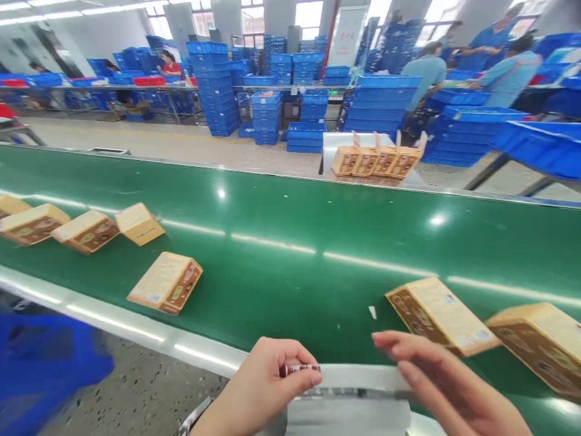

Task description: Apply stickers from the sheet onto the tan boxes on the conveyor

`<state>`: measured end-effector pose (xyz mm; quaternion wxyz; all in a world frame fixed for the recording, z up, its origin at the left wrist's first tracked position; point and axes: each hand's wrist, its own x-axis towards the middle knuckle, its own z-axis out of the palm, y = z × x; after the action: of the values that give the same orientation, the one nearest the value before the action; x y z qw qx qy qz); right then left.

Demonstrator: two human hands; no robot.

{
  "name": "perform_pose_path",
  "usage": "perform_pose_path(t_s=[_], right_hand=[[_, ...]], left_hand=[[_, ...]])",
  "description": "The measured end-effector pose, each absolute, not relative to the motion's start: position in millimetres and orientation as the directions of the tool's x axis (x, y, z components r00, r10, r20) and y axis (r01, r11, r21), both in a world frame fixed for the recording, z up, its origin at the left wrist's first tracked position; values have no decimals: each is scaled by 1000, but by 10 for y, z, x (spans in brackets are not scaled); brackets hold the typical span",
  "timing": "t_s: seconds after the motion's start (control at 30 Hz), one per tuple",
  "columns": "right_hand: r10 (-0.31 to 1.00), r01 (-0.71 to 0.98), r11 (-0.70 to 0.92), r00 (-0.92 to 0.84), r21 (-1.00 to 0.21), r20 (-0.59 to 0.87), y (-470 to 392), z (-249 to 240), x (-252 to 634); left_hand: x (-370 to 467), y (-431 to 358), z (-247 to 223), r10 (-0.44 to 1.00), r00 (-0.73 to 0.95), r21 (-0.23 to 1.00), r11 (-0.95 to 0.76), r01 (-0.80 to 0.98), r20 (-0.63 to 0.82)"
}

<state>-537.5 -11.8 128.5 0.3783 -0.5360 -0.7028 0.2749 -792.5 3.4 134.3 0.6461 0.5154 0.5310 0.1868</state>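
"Long green conveyor belt right across the room in front of us, bright glare streaked over it. What's being handled at the near edge?"

"Small red-and-white printed cylinder, near side, about the middle. The left hand has it pinched between thumb and fingers, by a pale ledge. I can't read the print from here."

"And the right hand?"

"Off to the right of it, fingers held away from the thumb, nothing in its grasp that I can see. The fingertips are near the ledge; whether they touch it, I can't tell."

"So which step would you call this?"

"Handling the little cylinder, I'd say, with one hand gripping and the other free. As I judge it, the next move calls for a steady pinch on the left, and some care with the right."

"Why care?"

"Because a tan-and-brown carton lies just beyond that hand, and a wide swing could knock it. Another carton sits to its right. Over on the left there's a lone carton, then four more cartons farther left."

"And past the belt?"

"Four flap-topped cartons on a metal stand, then stacked blue crates, and a co-worker in light blue at the far right."
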Motion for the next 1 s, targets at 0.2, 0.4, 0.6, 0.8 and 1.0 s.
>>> perform_pose_path(t_s=[0.2,0.4,0.6,0.8,1.0], right_hand=[[980,311,-36,-177,-950,-95,641,1066,-6036],[886,240,2,-451,-971,-110,1098,1144,-7280],[689,222,1,-707,-975,-161,1479,1124,-7876],[716,113,15,-695,-993,-68,1660,1158,-7645],[934,188,-105,-317,-977,-162,1257,1281,-7373]], left_hand=[[-8444,-140,1285,731,341,803,572,164,-591],[-8844,-271,1416,882,322,933,283,222,-345],[-8846,-340,1318,904,419,992,41,123,-89],[-8925,-290,1205,900,393,908,-313,280,189],[-9111,-222,1213,885,347,557,-465,688,311]])
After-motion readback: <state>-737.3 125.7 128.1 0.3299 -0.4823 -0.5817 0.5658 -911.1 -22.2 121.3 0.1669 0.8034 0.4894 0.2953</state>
